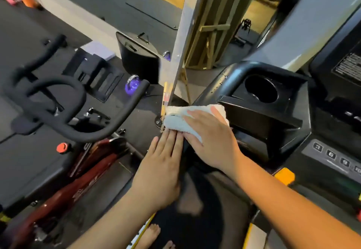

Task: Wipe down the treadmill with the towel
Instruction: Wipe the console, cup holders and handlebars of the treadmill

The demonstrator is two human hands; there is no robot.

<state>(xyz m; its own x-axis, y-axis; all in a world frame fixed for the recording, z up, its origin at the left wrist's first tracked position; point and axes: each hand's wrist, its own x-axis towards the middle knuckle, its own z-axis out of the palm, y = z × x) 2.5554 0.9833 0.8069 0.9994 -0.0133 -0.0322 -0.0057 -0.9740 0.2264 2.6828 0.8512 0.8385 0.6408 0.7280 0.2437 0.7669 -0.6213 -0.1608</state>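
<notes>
A pale, folded towel [176,120] lies over the left handrail of the black treadmill [269,119], just left of its cup holder. My right hand [212,140] lies flat on the towel, fingers spread, pressing it against the rail. My left hand [163,167] rests flat on the rail just below the towel, fingers straight and together, their tips touching the towel's lower edge. The rail under both hands is mostly hidden.
To the left stands a red exercise bike with black handlebars [58,110] and a red knob [62,148]. The treadmill's number keys [332,155] and an orange tab [284,176] sit at right. A wooden easel [187,39] leans behind the rail. My bare feet [150,235] show below.
</notes>
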